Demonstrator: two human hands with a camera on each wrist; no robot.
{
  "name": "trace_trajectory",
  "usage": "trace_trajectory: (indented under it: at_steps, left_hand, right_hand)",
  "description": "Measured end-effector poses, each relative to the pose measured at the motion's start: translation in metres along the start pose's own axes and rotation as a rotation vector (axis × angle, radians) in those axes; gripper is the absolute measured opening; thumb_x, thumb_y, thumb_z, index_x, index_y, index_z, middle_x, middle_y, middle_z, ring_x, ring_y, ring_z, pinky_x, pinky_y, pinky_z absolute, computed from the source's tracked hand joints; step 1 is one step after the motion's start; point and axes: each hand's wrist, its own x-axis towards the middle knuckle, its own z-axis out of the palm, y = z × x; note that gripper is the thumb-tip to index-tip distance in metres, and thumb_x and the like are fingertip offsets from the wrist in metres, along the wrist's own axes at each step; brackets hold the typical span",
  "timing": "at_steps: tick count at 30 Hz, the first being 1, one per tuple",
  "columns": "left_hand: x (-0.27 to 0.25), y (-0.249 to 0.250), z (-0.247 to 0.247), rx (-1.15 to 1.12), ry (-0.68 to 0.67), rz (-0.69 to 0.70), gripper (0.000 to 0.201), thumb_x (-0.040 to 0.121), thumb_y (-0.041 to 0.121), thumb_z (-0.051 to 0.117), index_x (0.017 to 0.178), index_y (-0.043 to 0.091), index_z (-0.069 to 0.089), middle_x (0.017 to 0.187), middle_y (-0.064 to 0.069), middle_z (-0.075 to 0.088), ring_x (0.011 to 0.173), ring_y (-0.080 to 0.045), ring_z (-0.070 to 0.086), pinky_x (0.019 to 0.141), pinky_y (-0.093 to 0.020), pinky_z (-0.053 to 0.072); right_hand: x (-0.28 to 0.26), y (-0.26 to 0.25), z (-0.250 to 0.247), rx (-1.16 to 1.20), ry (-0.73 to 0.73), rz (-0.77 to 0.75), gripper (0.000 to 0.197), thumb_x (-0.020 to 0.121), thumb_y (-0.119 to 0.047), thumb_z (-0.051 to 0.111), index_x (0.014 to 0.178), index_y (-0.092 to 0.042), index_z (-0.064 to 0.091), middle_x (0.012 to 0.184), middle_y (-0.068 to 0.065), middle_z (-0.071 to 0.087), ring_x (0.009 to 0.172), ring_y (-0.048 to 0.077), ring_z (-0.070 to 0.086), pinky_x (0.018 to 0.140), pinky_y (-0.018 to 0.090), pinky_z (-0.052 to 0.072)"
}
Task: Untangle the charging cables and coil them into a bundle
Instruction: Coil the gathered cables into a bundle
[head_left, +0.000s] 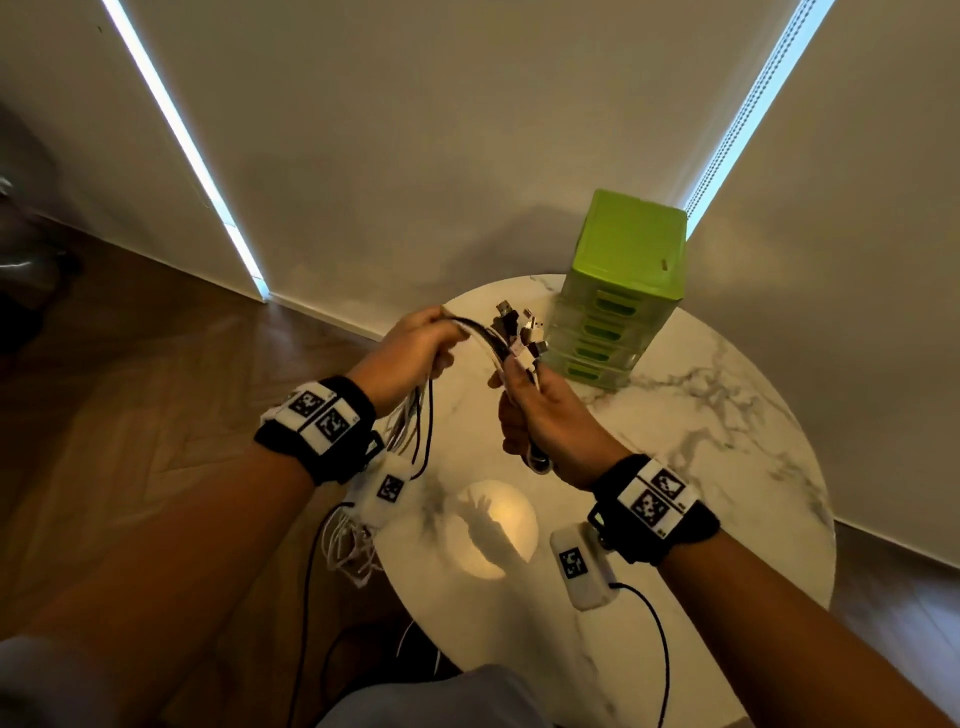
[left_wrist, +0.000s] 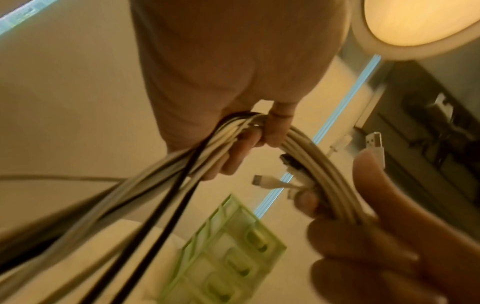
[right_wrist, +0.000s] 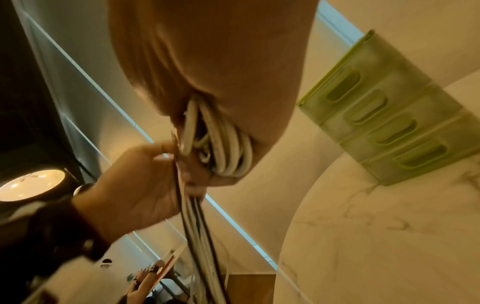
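A bundle of white and black charging cables (head_left: 480, 332) arches between my two hands above the round marble table (head_left: 701, 441). My left hand (head_left: 447, 345) grips the strands in a fist; from it they hang down past the table's edge to a loose white tangle (head_left: 348, 545). My right hand (head_left: 519, 384) grips the other side, and several plugs (head_left: 519, 325) stick up above it. In the right wrist view short cable loops (right_wrist: 228, 148) sit in the right hand (right_wrist: 221, 123). The left wrist view shows the left hand's fingers (left_wrist: 244, 144) curled round the cables (left_wrist: 155, 185).
A green plastic drawer unit (head_left: 618, 291) stands at the table's far side, close behind the plugs. Pale walls enclose the table behind and to the right. Wooden floor (head_left: 156, 389) lies to the left. A lamp's reflection (head_left: 488, 530) glows on the tabletop below my hands.
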Motion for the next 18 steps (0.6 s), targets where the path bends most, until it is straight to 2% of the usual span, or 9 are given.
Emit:
trace_trajectory:
  at_steps: [3, 6, 8, 10, 12, 13, 14, 15, 18]
  left_hand:
    - [0.006, 0.017, 0.008, -0.138, 0.044, -0.031, 0.015, 0.099, 0.011, 0.045, 0.097, 0.012, 0.060, 0.102, -0.011, 0.061, 0.083, -0.019, 0.061, 0.070, -0.031, 0.045]
    - [0.004, 0.025, 0.017, -0.302, 0.011, -0.100, 0.028, 0.098, 0.009, 0.038, 0.100, 0.003, 0.065, 0.092, -0.013, 0.068, 0.077, -0.022, 0.064, 0.069, -0.031, 0.052]
    - [0.001, 0.027, 0.021, -0.362, 0.005, -0.148, 0.032, 0.099, 0.010, 0.038, 0.102, 0.000, 0.068, 0.087, -0.014, 0.070, 0.073, -0.023, 0.067, 0.069, -0.033, 0.054]
    - [-0.001, 0.027, 0.026, -0.399, 0.016, -0.182, 0.034, 0.098, 0.012, 0.040, 0.107, -0.004, 0.068, 0.092, -0.019, 0.070, 0.082, -0.030, 0.066, 0.077, -0.038, 0.053]
    - [-0.003, 0.028, 0.031, -0.444, 0.030, -0.216, 0.037, 0.097, 0.012, 0.040, 0.115, -0.009, 0.064, 0.101, -0.025, 0.065, 0.090, -0.036, 0.062, 0.084, -0.044, 0.049]
    - [-0.004, 0.029, 0.033, -0.474, 0.036, -0.231, 0.039, 0.097, 0.012, 0.040, 0.120, -0.011, 0.061, 0.105, -0.027, 0.062, 0.091, -0.036, 0.060, 0.084, -0.045, 0.049]
    - [-0.004, 0.031, 0.035, -0.509, 0.036, -0.239, 0.041, 0.098, 0.012, 0.040, 0.124, -0.013, 0.058, 0.108, -0.027, 0.060, 0.091, -0.035, 0.060, 0.083, -0.044, 0.051]
    - [-0.004, 0.032, 0.036, -0.547, 0.027, -0.239, 0.043, 0.098, 0.012, 0.040, 0.128, -0.014, 0.056, 0.110, -0.027, 0.059, 0.090, -0.034, 0.061, 0.082, -0.042, 0.053]
    - [-0.002, 0.036, 0.038, -0.595, -0.026, -0.246, 0.048, 0.098, 0.014, 0.039, 0.134, -0.014, 0.052, 0.108, -0.025, 0.060, 0.082, -0.030, 0.063, 0.076, -0.040, 0.056]
  right_hand:
    - [0.007, 0.000, 0.014, -0.076, 0.022, -0.065, 0.046, 0.100, -0.046, 0.050, 0.112, -0.002, 0.046, 0.061, -0.004, 0.034, 0.052, 0.014, 0.029, 0.051, 0.035, 0.028]
    - [0.014, 0.005, 0.016, -0.172, -0.018, -0.142, 0.029, 0.100, -0.043, 0.055, 0.110, -0.016, 0.051, 0.059, -0.004, 0.038, 0.048, 0.015, 0.033, 0.048, 0.033, 0.030]
    - [0.019, 0.011, 0.016, -0.275, -0.016, -0.183, 0.024, 0.097, -0.041, 0.062, 0.114, -0.026, 0.055, 0.061, -0.010, 0.047, 0.050, 0.013, 0.041, 0.048, 0.031, 0.038]
    - [0.024, 0.015, 0.014, -0.389, 0.032, -0.232, 0.035, 0.094, -0.038, 0.068, 0.125, -0.030, 0.055, 0.075, -0.016, 0.059, 0.060, 0.003, 0.053, 0.057, 0.025, 0.046]
    - [0.029, 0.016, 0.010, -0.505, 0.063, -0.312, 0.044, 0.091, -0.035, 0.072, 0.131, -0.028, 0.056, 0.103, -0.018, 0.066, 0.083, -0.006, 0.062, 0.073, 0.016, 0.049]
    - [0.031, 0.016, 0.007, -0.544, 0.070, -0.336, 0.048, 0.089, -0.034, 0.074, 0.133, -0.025, 0.057, 0.115, -0.014, 0.066, 0.097, -0.006, 0.063, 0.081, 0.015, 0.049]
    - [0.033, 0.014, 0.005, -0.557, 0.080, -0.326, 0.049, 0.089, -0.033, 0.075, 0.133, -0.023, 0.057, 0.119, -0.011, 0.066, 0.104, -0.004, 0.062, 0.085, 0.016, 0.049]
    - [0.033, 0.011, 0.004, -0.538, 0.080, -0.298, 0.045, 0.089, -0.030, 0.075, 0.129, -0.022, 0.059, 0.114, -0.012, 0.067, 0.099, -0.005, 0.063, 0.081, 0.015, 0.050]
    - [0.032, 0.003, -0.002, -0.461, 0.025, -0.219, 0.014, 0.092, -0.016, 0.072, 0.101, -0.020, 0.062, 0.074, -0.018, 0.066, 0.063, -0.006, 0.059, 0.056, 0.010, 0.044]
